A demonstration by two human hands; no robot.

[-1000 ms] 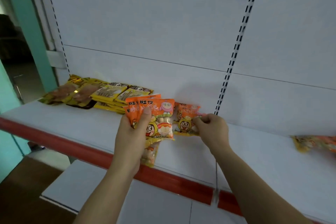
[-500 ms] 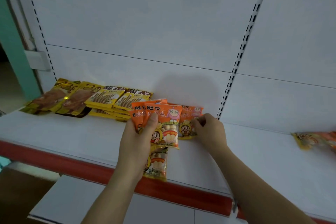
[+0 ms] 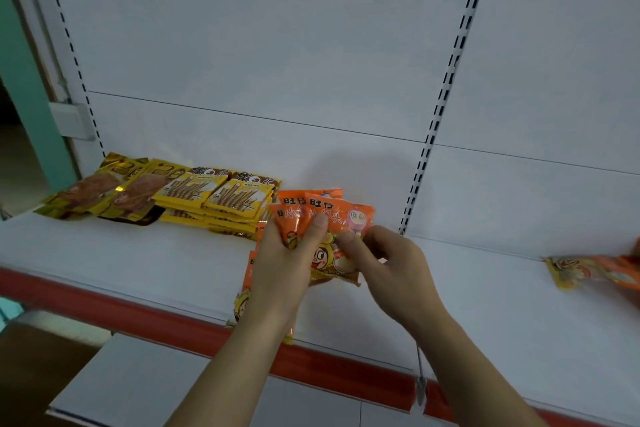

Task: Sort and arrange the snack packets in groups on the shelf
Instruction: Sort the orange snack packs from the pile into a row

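Mostly orange now: my left hand is closed around a fan of orange packets, thumb pressed across their fronts, tops pointing up toward the back wall, long axes running away from me. My right hand is loosely curled, thumb and forefinger pinching the right edge of the front packet, near the pink cartoon face. More orange packets hang below my left palm, down to the red shelf lip; how many I cannot tell.

Key relation: the bundle sits directly right of the yellow stick-snack stacks, near them, though contact I cannot judge. Bare shelf opens to the right of my hands. One stray orange packet lies well apart at the far right edge, its long axis sideways. Right hand is the nearer one to it.

Judgement: square the fan, lay it flat beside the yellow stacks; the stray calls for a rightward reach.

Brown pouches sit farthest left.
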